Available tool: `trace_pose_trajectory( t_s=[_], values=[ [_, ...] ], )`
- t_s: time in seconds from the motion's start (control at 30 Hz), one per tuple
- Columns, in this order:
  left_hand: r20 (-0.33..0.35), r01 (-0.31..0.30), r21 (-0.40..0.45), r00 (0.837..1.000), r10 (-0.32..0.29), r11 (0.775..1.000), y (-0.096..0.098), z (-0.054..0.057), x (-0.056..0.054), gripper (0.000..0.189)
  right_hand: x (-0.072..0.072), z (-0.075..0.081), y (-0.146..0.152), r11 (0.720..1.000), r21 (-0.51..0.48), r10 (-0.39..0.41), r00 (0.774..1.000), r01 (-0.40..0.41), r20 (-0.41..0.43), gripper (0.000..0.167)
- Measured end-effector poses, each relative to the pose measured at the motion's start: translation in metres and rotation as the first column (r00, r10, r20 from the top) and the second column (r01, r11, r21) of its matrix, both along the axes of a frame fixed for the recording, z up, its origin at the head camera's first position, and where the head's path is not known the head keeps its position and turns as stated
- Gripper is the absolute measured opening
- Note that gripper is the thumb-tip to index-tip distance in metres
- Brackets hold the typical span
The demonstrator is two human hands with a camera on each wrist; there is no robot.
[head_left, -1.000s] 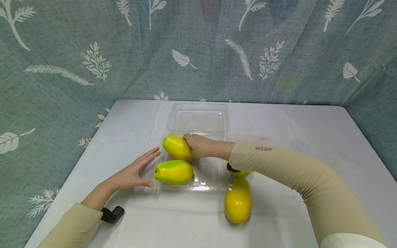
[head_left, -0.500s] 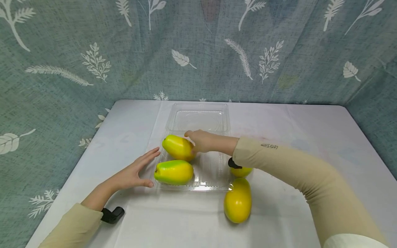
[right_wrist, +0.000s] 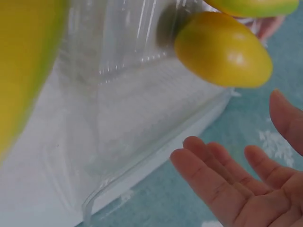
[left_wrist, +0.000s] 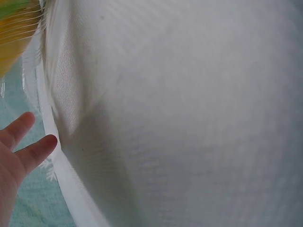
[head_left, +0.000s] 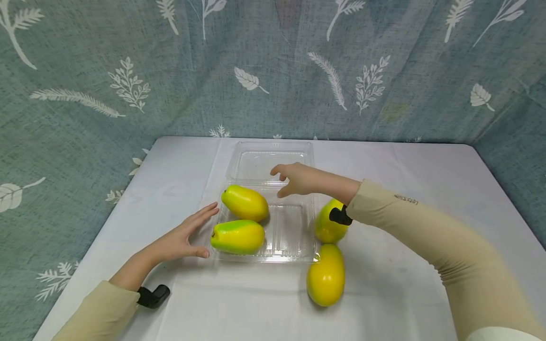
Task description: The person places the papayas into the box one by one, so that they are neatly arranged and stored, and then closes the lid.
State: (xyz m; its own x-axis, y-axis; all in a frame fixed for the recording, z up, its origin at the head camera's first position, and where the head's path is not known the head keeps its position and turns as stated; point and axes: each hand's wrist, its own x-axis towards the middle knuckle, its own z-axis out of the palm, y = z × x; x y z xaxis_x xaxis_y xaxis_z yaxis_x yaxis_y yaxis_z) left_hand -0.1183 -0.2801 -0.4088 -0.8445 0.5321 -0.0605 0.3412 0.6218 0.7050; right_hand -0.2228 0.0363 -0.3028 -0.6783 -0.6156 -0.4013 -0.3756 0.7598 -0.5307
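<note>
Two yellow-green papayas lie side by side in the left half of a clear plastic clamshell box, the far papaya and the near papaya. My left hand is spread beside the box's left side, thumb and fingers apart, holding nothing; its fingers also show in the left wrist view. Over the back of the box, near its hinge, my right hand hovers with parted fingers and an empty palm. In the right wrist view the far papaya sits apart from its fingertips.
The box's lid lies folded back at the far side. Right of the box are two more papayas, one partly behind the black wrist camera, the other nearer the front. A patterned curtain hangs behind the white table.
My right hand has let go of the far papaya and moved up and to the right, away from it. That papaya stays in the box. My left hand has barely moved.
</note>
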Motion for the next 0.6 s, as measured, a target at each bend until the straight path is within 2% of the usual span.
trace_pose_trajectory(
  t_s=[0.1,0.23,0.4,0.6],
  values=[
    [0.000,-0.003,0.003,1.000,0.003,1.000,0.002,0.000,0.000,0.098,-0.002,0.003,0.015,0.999,-0.033,-0.010,1.000,0.010,0.005,0.058],
    [-0.002,0.004,0.015,1.000,-0.004,1.000,0.002,0.001,0.000,0.099,-0.002,0.002,0.037,0.994,-0.085,-0.059,0.998,0.061,0.023,0.056],
    [-0.006,0.002,0.008,1.000,-0.002,1.000,0.003,0.001,0.000,0.099,0.000,-0.005,0.066,0.979,-0.136,-0.146,0.988,0.152,0.053,0.055],
    [-0.010,-0.002,-0.001,1.000,0.002,1.000,0.003,0.001,-0.001,0.099,0.008,-0.019,0.093,0.966,-0.149,-0.206,0.978,0.209,0.040,0.057]
  ],
)
